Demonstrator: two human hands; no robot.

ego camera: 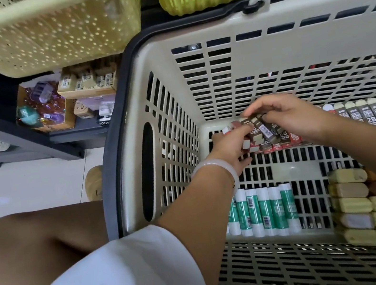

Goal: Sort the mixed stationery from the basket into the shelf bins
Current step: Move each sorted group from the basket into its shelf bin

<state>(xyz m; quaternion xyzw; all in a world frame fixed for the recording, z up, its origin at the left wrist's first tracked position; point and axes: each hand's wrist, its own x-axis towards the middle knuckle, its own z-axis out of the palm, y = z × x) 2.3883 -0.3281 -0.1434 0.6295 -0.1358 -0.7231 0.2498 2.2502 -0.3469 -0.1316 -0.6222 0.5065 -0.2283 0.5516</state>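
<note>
Erasers (259,131) in brown sleeves are being gathered at the far left corner of the basket (161,54) floor, lying directly between both sets of fingers. Left hand (231,149) is cupping a small stack from below and to the left, its fingers wrapping the pieces. Right hand (287,116) is reaching from the right, its fingers pinching one eraser whose long axis is running roughly toward the person. More 2B erasers (375,115) are lying in a row just right of the right-hand fingers, so that hand is nearer to them.
</note>
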